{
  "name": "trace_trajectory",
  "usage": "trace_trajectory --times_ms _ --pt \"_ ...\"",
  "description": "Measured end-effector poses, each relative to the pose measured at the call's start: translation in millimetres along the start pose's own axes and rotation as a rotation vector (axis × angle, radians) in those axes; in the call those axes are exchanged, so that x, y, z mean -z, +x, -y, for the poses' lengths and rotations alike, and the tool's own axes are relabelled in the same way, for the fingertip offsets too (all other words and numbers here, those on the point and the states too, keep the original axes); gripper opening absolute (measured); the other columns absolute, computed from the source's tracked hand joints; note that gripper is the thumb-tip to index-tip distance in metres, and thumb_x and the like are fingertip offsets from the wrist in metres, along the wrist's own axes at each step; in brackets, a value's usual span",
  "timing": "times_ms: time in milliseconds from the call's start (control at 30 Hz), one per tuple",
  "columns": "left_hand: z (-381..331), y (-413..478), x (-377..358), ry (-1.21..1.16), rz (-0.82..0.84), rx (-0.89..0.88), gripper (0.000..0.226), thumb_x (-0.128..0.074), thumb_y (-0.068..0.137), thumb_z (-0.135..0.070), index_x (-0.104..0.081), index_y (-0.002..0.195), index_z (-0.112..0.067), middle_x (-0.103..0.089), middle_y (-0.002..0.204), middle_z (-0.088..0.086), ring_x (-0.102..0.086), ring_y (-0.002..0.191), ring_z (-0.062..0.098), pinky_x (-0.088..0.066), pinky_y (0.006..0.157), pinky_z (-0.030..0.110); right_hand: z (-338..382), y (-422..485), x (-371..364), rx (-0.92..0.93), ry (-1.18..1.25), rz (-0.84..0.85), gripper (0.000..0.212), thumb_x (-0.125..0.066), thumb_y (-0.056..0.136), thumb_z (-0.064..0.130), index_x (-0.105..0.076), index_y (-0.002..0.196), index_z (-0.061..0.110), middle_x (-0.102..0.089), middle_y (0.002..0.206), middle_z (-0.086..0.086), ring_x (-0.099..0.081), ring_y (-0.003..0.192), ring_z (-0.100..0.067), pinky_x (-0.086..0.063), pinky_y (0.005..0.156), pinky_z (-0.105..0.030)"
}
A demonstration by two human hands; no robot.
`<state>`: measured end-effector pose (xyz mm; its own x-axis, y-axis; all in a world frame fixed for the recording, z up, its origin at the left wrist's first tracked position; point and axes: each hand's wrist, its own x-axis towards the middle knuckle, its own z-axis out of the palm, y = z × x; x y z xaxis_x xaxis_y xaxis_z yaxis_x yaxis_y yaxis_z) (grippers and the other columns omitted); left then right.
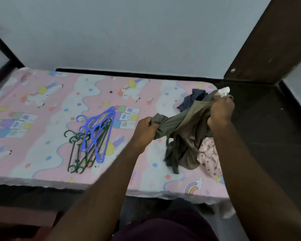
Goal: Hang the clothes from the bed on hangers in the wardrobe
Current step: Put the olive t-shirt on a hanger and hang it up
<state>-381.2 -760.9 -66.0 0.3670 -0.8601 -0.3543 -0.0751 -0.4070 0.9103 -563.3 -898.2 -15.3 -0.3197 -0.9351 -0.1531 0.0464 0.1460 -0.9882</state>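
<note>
At the bottom edge sits the person's maroon clothing [163, 228], and both bare forearms reach out over the near edge of the bed [33, 105], which is covered in a pink sheet printed with unicorns and rainbows. On the left half of the sheet lies a loose pile of plastic hangers: the green hangers [76, 153] are nearest, and the blue hangers [97, 133] rest partly on top of them and a little farther back.

On the right side a pink patterned garment [209, 157] lies crumpled on the sheet, just beside the right forearm. Above it an olive garment [181, 126] is held off the bed, its lower folds drooping to the sheet. The left hand [145, 129] has its grip clamped on one bunched end. The right hand [221, 110], farther out, has its grip clamped on the other end, where a white label [224, 92] sticks up.

Just beyond lies a dark navy garment [192, 100] near the bed's far corner. A dark wooden bed frame [268, 40] rises at the right, against a grey wall [129, 32].
</note>
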Motion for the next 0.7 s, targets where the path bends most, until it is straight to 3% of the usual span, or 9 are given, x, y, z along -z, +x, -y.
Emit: trace_trajectory --times_ms 67,133,167,267,333,433,533,633,700 --pt "-14.5 5.2 -10.3 0.051 -0.014 -0.077 0.021 -0.059 0.091 -0.019 -0.058 0.105 -0.003 -0.063 0.101 0.014 -0.056 0.085 0.020 -0.046 0.069 0.032 15.6 12.0 2.8 0.018 0.012 0.122 0.005 -0.059 0.095 0.015 -0.059 0.091 0.012 -0.061 0.092 -0.007 -0.060 0.095 -0.027 -0.055 0.084 -0.036" --pt "-37.2 6.5 -24.7 0.083 -0.006 -0.161 0.037 -0.065 0.090 -0.031 -0.054 0.122 -0.016 -0.056 0.116 -0.004 -0.055 0.100 0.015 -0.045 0.073 0.024 16.7 25.0 7.1 -0.024 0.028 0.299 0.011 -0.064 0.087 0.020 -0.066 0.096 0.013 -0.068 0.106 -0.012 -0.064 0.105 -0.034 -0.051 0.096 -0.054" --pt "-51.2 7.8 -34.8 0.083 0.026 -0.186 0.046 -0.066 0.090 -0.035 -0.049 0.130 -0.020 -0.051 0.119 -0.008 -0.054 0.105 0.013 -0.045 0.073 0.020 16.5 28.7 9.0 -0.050 0.043 0.378 0.021 -0.065 0.086 0.021 -0.068 0.104 0.010 -0.069 0.112 -0.014 -0.064 0.108 -0.034 -0.050 0.098 -0.055" --pt "-80.4 14.4 -65.8 0.011 0.221 -0.185 0.039 -0.065 0.092 -0.033 -0.053 0.126 -0.018 -0.058 0.111 -0.003 -0.058 0.095 0.008 -0.049 0.064 0.010 20.0 15.7 14.9 -0.135 0.055 0.531 0.026 -0.060 0.093 0.014 -0.063 0.116 0.002 -0.069 0.113 -0.019 -0.066 0.104 -0.034 -0.054 0.093 -0.048" --pt "-85.2 21.4 -88.4 0.004 0.298 -0.223 0.027 -0.067 0.092 -0.026 -0.062 0.111 -0.009 -0.068 0.102 0.008 -0.063 0.090 0.012 -0.051 0.074 0.019 16.2 20.2 22.9 -0.163 0.059 0.558 0.023 -0.053 0.098 0.008 -0.059 0.118 -0.002 -0.068 0.107 -0.020 -0.068 0.094 -0.031 -0.059 0.081 -0.039" --pt "-78.2 32.4 -114.5 -0.018 0.234 -0.248 0.020 -0.063 0.094 -0.020 -0.068 0.091 -0.001 -0.068 0.079 0.005 -0.059 0.070 0.011 -0.047 0.068 0.028 10.7 33.6 36.3 -0.175 0.073 0.556 0.020 -0.048 0.101 0.004 -0.059 0.117 -0.002 -0.069 0.101 -0.015 -0.068 0.085 -0.021 -0.059 0.070 -0.030" --pt "-76.3 39.6 -133.3 -0.128 0.181 -0.129 0.030 -0.060 0.096 -0.030 -0.066 0.075 -0.010 -0.060 0.062 -0.003 -0.052 0.059 0.012 -0.043 0.063 0.029 2.6 40.8 50.9 -0.184 0.031 0.591 0.018 -0.049 0.100 0.003 -0.063 0.111 0.004 -0.070 0.101 -0.010 -0.069 0.086 -0.018 -0.057 0.073 -0.028" --pt "-83.9 42.2 -152.4 -0.219 0.198 0.065 0.043 -0.063 0.087 -0.054 -0.073 0.094 -0.013 -0.074 0.087 0.007 -0.070 0.082 0.022 -0.058 0.077 0.037 -5.4 46.5 64.1 -0.195 -0.013 0.662 0.026 -0.047 0.100 -0.002 -0.063 0.117 0.007 -0.072 0.107 -0.010 -0.069 0.098 -0.023 -0.057 0.083 -0.032" --pt "-87.6 46.8 -161.7 -0.153 0.150 0.089 0.048 -0.064 0.087 -0.052 -0.072 0.104 -0.008 -0.073 0.096 0.016 -0.070 0.089 0.026 -0.058 0.082 0.038 -8.6 50.5 67.3 -0.205 -0.022 0.722 0.030 -0.045 0.097 -0.009 -0.063 0.116 0.005 -0.073 0.104 -0.010 -0.071 0.095 -0.022 -0.058 0.082 -0.031"
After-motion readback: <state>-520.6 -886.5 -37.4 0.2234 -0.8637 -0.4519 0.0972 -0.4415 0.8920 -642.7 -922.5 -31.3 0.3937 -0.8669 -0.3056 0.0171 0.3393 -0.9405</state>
